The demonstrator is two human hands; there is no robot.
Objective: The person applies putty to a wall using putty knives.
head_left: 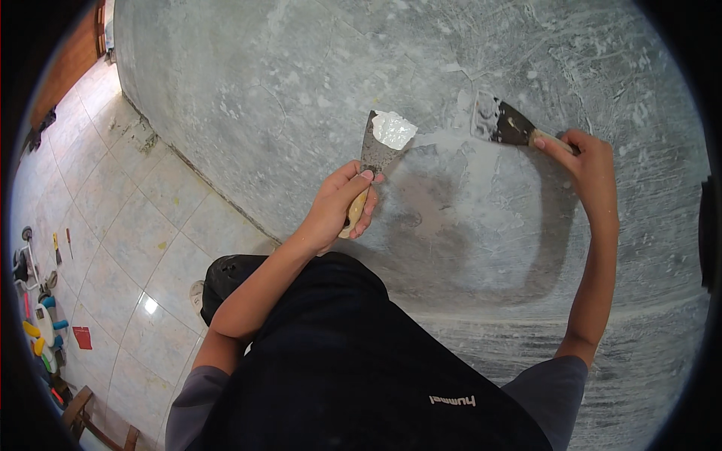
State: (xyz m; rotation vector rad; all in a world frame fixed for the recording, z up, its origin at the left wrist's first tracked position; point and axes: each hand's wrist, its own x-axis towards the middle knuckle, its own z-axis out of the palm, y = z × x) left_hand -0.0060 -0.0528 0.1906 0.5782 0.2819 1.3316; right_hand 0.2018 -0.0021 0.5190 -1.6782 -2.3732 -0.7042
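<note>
My left hand is closed around the wooden handle of a putty knife, whose blade points up and away from me. A lump of white putty sits on that blade's far end. In my right hand is a second, wider putty knife, gripped by its handle with the blade toward the left. White putty is smeared along this blade's edge, which meets the grey plastered wall. A pale patch of spread putty lies on the wall just below that blade.
At left, a tiled floor meets the wall along a rough edge. Farther left lie a red flat piece, a yellow-and-black tool, a thin tool and several colourful toy-like items. Brown wooden furniture stands at the lower left.
</note>
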